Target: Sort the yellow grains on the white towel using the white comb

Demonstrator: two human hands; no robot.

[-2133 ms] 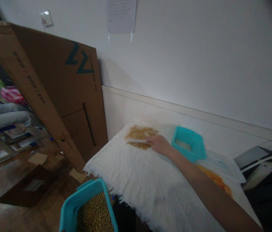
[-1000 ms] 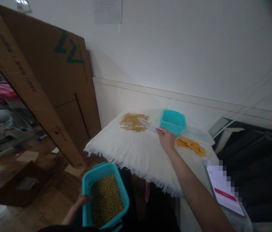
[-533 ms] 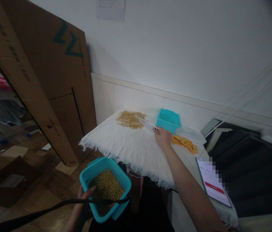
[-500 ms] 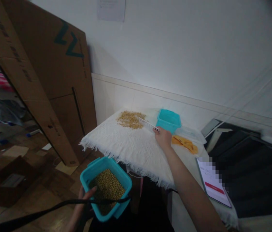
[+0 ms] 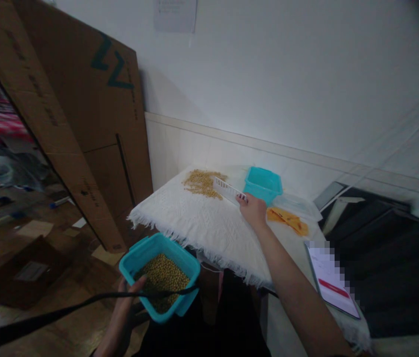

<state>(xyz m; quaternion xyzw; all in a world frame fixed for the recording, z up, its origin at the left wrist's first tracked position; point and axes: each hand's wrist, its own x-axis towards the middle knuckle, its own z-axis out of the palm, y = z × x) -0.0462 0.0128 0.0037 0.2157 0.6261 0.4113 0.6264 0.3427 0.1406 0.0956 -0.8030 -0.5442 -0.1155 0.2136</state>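
Observation:
My left hand (image 5: pixel 127 296) grips the near-left side of a teal plastic tub (image 5: pixel 181 254), with the thumb over its rim. Yellowish soybeans (image 5: pixel 165 271) lie in this tub, which is held below the table's front edge. My right hand (image 5: pixel 254 212) is closed around the near end of a white slotted plastic strip (image 5: pixel 227 189). The strip's far end reaches the right side of a spread of soybeans (image 5: pixel 201 182) on the white fringed cloth (image 5: pixel 202 223). A black strap crosses in front of the held tub and hides part of it.
A second teal tub (image 5: pixel 263 183) stands by the wall, right of the beans. Beside it lie a clear lid (image 5: pixel 296 206) and an orange cloth (image 5: pixel 287 220). A tablet (image 5: pixel 331 282) rests at the right edge. A tall cardboard box (image 5: pixel 112 114) stands left.
The strip has turned so that more of its slotted face shows at the beans' edge. The held tub sits slightly higher and further left in view. Both hands keep their grips.

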